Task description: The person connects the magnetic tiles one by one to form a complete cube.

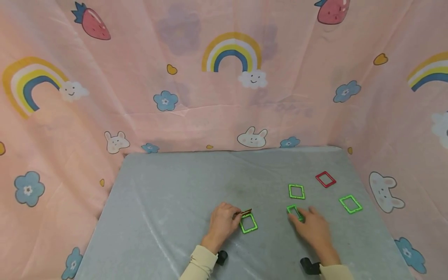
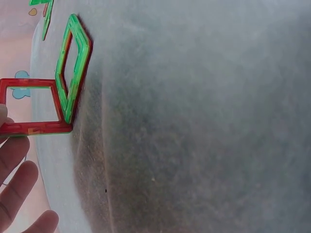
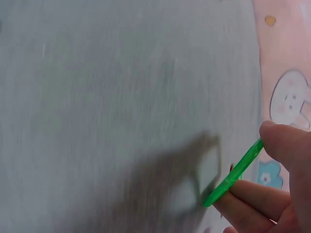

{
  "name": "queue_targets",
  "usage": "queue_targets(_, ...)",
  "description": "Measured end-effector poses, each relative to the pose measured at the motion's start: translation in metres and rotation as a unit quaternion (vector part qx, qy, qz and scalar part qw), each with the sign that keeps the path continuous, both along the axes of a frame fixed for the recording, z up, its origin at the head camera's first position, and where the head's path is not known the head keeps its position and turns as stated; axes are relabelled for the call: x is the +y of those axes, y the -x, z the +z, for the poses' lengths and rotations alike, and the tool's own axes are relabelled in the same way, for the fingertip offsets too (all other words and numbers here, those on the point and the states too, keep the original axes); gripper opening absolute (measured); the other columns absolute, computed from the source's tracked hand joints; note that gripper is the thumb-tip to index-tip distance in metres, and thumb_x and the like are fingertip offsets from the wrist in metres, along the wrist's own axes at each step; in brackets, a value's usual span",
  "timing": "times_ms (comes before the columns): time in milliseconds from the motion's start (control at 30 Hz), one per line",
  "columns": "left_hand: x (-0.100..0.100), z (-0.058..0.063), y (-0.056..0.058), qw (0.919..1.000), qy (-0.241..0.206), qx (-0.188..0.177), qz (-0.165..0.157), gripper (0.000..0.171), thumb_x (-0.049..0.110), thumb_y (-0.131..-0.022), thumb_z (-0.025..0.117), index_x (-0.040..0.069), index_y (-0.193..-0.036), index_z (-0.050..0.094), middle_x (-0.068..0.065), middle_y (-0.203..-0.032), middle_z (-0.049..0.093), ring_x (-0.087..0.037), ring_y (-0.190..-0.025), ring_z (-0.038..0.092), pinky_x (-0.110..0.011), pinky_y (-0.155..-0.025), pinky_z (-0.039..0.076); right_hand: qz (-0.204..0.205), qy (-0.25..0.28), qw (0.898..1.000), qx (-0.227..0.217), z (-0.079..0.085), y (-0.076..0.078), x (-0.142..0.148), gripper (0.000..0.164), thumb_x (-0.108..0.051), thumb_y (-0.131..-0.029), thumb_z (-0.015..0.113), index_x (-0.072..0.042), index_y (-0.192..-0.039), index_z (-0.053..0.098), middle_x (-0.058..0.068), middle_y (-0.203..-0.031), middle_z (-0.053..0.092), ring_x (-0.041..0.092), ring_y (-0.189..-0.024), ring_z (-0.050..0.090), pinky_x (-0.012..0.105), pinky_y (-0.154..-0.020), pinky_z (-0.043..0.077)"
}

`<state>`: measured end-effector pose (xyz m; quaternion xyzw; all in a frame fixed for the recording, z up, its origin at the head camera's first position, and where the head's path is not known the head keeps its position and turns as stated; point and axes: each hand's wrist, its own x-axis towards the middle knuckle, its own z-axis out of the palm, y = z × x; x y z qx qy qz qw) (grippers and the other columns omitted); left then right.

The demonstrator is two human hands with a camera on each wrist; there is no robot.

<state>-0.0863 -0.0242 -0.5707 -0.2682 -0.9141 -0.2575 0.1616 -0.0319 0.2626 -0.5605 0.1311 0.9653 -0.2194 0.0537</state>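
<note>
My left hand [image 1: 222, 221] pinches a square magnetic tile frame [image 2: 36, 127], red with a thin green line along its lower edge. It stands up at the far edge of a green square tile [image 1: 254, 220] lying on the table, and in the left wrist view the two meet at an edge. Red shows along the green tile's underside. My right hand [image 1: 315, 229] holds another green square tile [image 3: 234, 175] between thumb and fingers. That tile is tilted, seen nearly edge-on in the right wrist view, with its shadow on the cloth.
Beyond my right hand lie a green square tile [image 1: 296, 185], a red one [image 1: 320, 174] and another green one [image 1: 345, 197] farther right. A grey cloth [image 1: 168, 194] covers the table. Behind and beside it hangs a pink patterned curtain [image 1: 217, 112]. Each wrist carries a black device [image 1: 310, 266].
</note>
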Motion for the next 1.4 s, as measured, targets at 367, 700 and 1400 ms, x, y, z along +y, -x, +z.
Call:
queue_targets(367,-0.002,0.001,-0.001,1.0,-0.002,-0.008,0.005,0.006,0.023,-0.082,0.079,0.018,-0.083,0.079,0.008,-0.077,0.07,-0.01,-0.069,0.058,-0.023,-0.058,0.046,0.026,0.052,0.998,0.027,0.008,0.005,-0.046,0.056,-0.041,-0.092,0.065,0.004,-0.125,0.063,0.041,-0.137,0.041,0.057,-0.125,0.042,0.064,-0.1,0.034)
queue_targets(700,-0.003,-0.001,0.0,0.9998,-0.017,-0.001,0.003,0.008,0.023,-0.086,0.076,0.016,-0.083,0.079,0.008,-0.077,0.07,-0.01,-0.07,0.058,-0.024,-0.06,0.047,0.03,0.078,0.996,0.019,0.007,0.01,-0.08,0.056,-0.044,-0.092,0.064,0.0,-0.126,0.065,0.034,-0.131,0.053,0.049,-0.125,0.045,0.062,-0.099,0.036)
queue_targets(1400,-0.006,-0.001,0.001,0.9995,-0.027,0.011,0.015,0.004,0.017,-0.079,0.081,0.017,-0.08,0.078,0.006,-0.074,0.07,-0.011,-0.068,0.058,-0.024,-0.059,0.047,0.013,0.195,0.981,0.003,0.005,0.013,-0.116,0.039,-0.025,-0.098,0.058,0.004,-0.123,0.065,0.022,-0.119,0.065,0.042,-0.115,0.058,0.055,-0.095,0.044)
